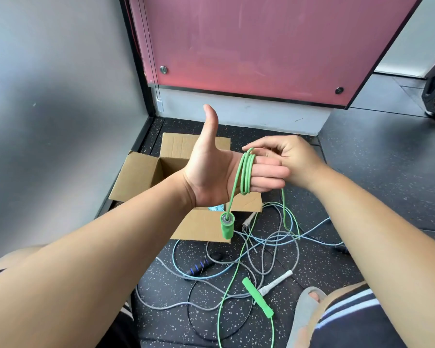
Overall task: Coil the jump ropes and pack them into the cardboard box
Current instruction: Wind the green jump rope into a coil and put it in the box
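Above the open cardboard box (pixel 136 177), the green jump rope (pixel 246 174) is being coiled.
Loops are wrapped crosswise round the flat, open left hand (pixel 219 172); the feeding strand is pinched by the right hand (pixel 286 156) just right of them, the slack trailing to the floor.

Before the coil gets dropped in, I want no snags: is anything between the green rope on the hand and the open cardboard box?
Nothing visible blocks it. The green rope is wound around the left hand, directly over the cardboard box, whose flaps are open. Its far end, though, trails on the floor among the tangled ropes.
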